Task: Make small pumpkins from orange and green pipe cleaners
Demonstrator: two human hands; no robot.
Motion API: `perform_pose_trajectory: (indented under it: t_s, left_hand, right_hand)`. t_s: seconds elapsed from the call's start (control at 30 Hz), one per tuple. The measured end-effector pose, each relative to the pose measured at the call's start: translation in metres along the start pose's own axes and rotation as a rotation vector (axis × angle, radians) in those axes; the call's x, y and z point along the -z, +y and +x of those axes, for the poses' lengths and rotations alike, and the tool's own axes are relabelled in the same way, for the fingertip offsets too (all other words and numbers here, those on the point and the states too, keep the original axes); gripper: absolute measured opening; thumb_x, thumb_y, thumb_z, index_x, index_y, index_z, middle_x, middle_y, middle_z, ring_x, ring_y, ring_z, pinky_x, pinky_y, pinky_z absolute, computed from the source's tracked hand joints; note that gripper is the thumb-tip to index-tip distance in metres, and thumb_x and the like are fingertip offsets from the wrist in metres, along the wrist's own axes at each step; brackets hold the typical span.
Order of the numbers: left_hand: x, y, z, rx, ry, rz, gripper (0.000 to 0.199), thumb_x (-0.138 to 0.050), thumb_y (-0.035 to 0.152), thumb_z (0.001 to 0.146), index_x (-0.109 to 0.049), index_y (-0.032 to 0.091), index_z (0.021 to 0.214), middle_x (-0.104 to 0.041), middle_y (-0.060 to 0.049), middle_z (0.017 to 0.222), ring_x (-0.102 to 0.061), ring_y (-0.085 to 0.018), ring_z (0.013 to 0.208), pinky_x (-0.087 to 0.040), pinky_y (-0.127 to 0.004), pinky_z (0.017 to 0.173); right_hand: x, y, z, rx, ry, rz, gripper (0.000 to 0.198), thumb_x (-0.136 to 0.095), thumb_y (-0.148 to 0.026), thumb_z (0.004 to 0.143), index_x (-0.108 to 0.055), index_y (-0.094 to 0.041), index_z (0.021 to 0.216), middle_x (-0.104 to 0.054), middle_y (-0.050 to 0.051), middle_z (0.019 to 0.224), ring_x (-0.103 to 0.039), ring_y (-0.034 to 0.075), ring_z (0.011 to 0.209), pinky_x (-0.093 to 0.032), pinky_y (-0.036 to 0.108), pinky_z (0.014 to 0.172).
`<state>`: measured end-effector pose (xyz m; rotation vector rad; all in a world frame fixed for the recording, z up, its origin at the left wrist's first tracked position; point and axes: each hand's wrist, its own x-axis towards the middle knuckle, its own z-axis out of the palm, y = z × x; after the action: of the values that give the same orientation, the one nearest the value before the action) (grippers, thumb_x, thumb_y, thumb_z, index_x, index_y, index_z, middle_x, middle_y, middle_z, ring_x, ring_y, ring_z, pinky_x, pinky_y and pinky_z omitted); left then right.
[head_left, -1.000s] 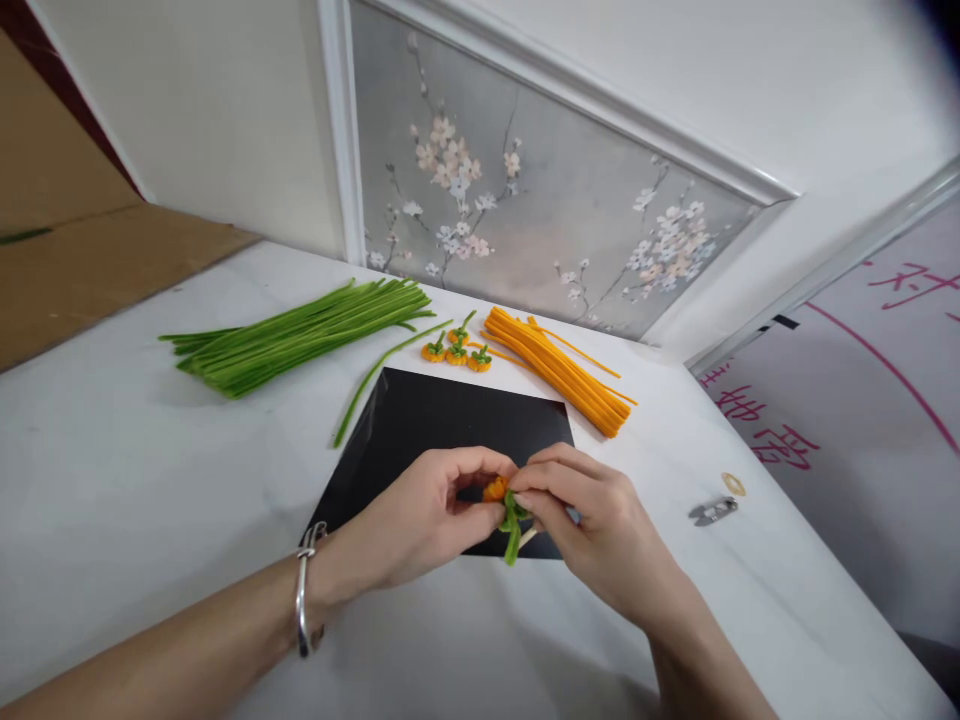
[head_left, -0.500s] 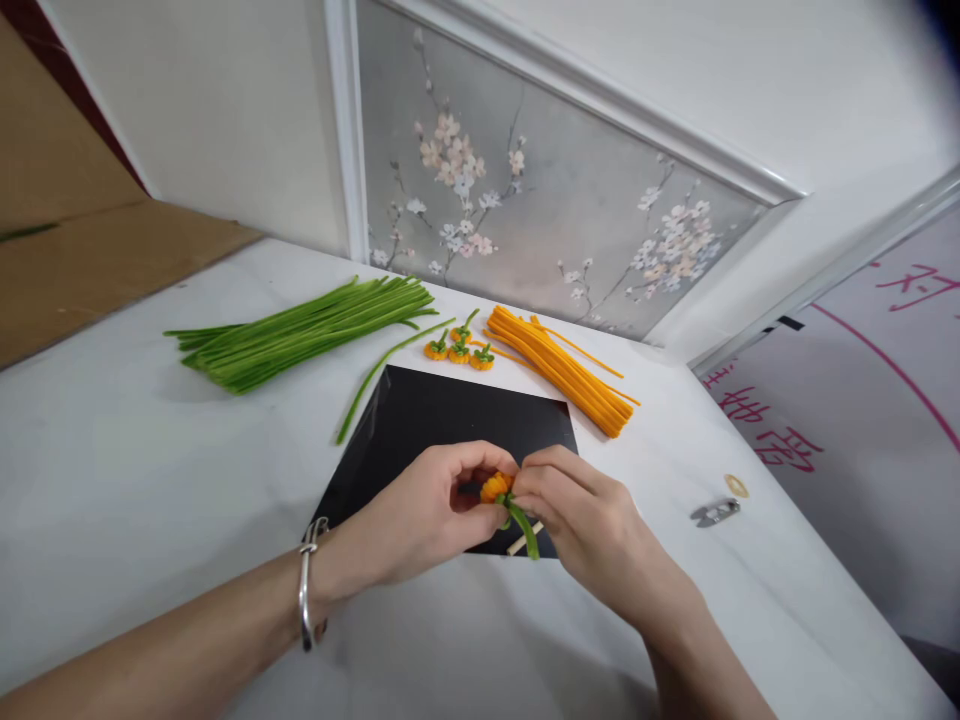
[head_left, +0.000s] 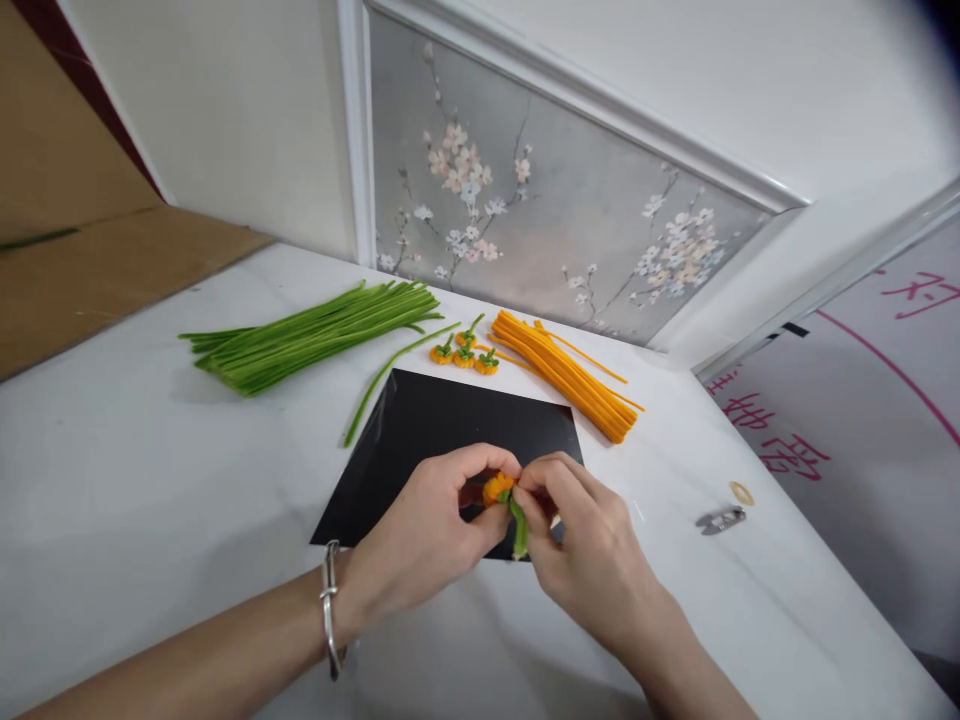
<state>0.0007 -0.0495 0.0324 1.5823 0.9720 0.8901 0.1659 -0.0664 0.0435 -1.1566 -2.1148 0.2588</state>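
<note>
Between my hands is a small orange pipe-cleaner pumpkin (head_left: 497, 489), held above a black mat. My left hand (head_left: 442, 510) pinches its body between thumb and fingers. The fingertips of my right hand (head_left: 581, 530) close on the green pipe cleaner (head_left: 520, 530) at its top, whose loose end hangs downward. Finished-looking small pumpkins (head_left: 465, 352) with green tops, several of them, sit together beyond the mat. My fingers hide part of the held pumpkin.
The black mat (head_left: 435, 430) lies on the white table. A green pipe-cleaner bundle (head_left: 315, 335) is at the left, with a single green strand (head_left: 382, 375) beside the mat. An orange bundle (head_left: 570, 380) lies at back right. Thread snips (head_left: 721, 520) and a yellowish ring (head_left: 742, 493) are far right.
My right fingers have shifted at the pumpkin's top, and the green end now hangs straighter down. The pale stick seen beneath is now mostly hidden. The view has shifted slightly.
</note>
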Motion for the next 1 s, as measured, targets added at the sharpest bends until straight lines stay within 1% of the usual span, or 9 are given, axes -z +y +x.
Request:
perform_pose_trajectory:
  t_s: [0.1,0.17,0.3,0.4,0.5,0.6,0.7,0.8,1.0]
  left_hand:
    - [0.000,0.000,0.001,-0.028,0.031,-0.027,0.014,-0.056,0.015,0.081,-0.060,0.021,0.093,-0.059,0.003,0.082,-0.053,-0.012,0.074,-0.046,-0.022,0.066]
    - [0.001,0.000,0.002,-0.046,0.048,-0.040,0.011,-0.057,0.017,0.082,-0.058,0.021,0.093,-0.059,0.002,0.084,-0.054,-0.012,0.076,-0.046,-0.022,0.067]
    - [0.001,-0.002,0.000,-0.075,0.062,-0.011,0.009,-0.057,0.016,0.083,-0.056,0.021,0.090,-0.059,0.001,0.087,-0.055,-0.013,0.077,-0.048,-0.024,0.070]
    - [0.000,-0.005,-0.002,-0.072,0.060,0.014,0.010,-0.057,0.013,0.081,-0.055,0.021,0.087,-0.061,0.001,0.091,-0.057,-0.013,0.080,-0.048,-0.025,0.071]
    - [-0.001,-0.006,-0.002,-0.053,0.061,0.004,0.009,-0.058,0.013,0.081,-0.055,0.021,0.085,-0.062,0.001,0.095,-0.058,-0.014,0.081,-0.049,-0.025,0.070]
    - [-0.001,-0.006,-0.002,-0.076,0.078,-0.008,0.006,-0.058,0.015,0.082,-0.057,0.020,0.085,-0.063,-0.001,0.098,-0.058,-0.014,0.082,-0.049,-0.024,0.070]
    - [-0.001,-0.004,-0.002,-0.131,0.087,0.019,0.007,-0.056,0.013,0.083,-0.059,0.019,0.082,-0.064,-0.002,0.101,-0.060,-0.014,0.084,-0.050,-0.025,0.073]
    - [-0.001,-0.003,-0.004,-0.180,0.110,0.070,0.011,-0.054,0.010,0.082,-0.060,0.019,0.079,-0.065,-0.003,0.103,-0.062,-0.015,0.087,-0.051,-0.025,0.076]
    - [-0.004,-0.004,-0.005,-0.239,0.151,0.113,0.012,-0.055,0.009,0.082,-0.062,0.019,0.079,-0.066,-0.004,0.107,-0.063,-0.016,0.091,-0.051,-0.025,0.080]
  right_hand:
    - [0.005,0.002,0.002,-0.015,-0.045,0.072,0.013,-0.046,-0.012,0.092,-0.056,-0.020,0.089,-0.062,0.004,0.085,-0.060,0.013,0.073,-0.050,0.022,0.064]
    - [0.007,0.004,0.003,0.027,-0.042,0.073,0.016,-0.045,-0.010,0.092,-0.058,-0.020,0.094,-0.063,0.005,0.092,-0.062,0.013,0.077,-0.051,0.022,0.068]
    - [0.005,0.006,0.003,0.107,0.016,-0.009,0.020,-0.042,-0.007,0.092,-0.058,-0.018,0.094,-0.063,0.007,0.092,-0.063,0.014,0.078,-0.053,0.024,0.068]
    - [0.003,0.007,0.000,0.115,-0.021,-0.080,0.020,-0.040,-0.007,0.093,-0.057,-0.018,0.096,-0.062,0.008,0.094,-0.062,0.015,0.078,-0.053,0.026,0.068]
    - [0.000,0.008,-0.004,0.119,-0.061,-0.199,0.021,-0.038,-0.006,0.092,-0.054,-0.018,0.096,-0.061,0.008,0.094,-0.059,0.016,0.075,-0.050,0.027,0.063]
    - [-0.004,0.005,-0.005,0.127,-0.028,-0.295,0.020,-0.037,-0.005,0.090,-0.051,-0.019,0.093,-0.058,0.007,0.090,-0.055,0.017,0.072,-0.044,0.027,0.056]
    - [-0.011,0.001,-0.003,0.110,0.077,-0.229,0.020,-0.034,-0.004,0.090,-0.048,-0.019,0.090,-0.054,0.006,0.086,-0.052,0.017,0.070,-0.042,0.026,0.054]
    - [-0.018,-0.004,-0.003,0.026,0.179,-0.071,0.018,-0.035,-0.007,0.090,-0.043,-0.021,0.084,-0.049,0.003,0.080,-0.050,0.014,0.065,-0.042,0.025,0.055]
    - [-0.024,-0.008,-0.004,-0.098,0.212,0.024,0.013,-0.041,-0.012,0.091,-0.044,-0.021,0.082,-0.050,0.001,0.077,-0.049,0.013,0.062,-0.044,0.024,0.055]
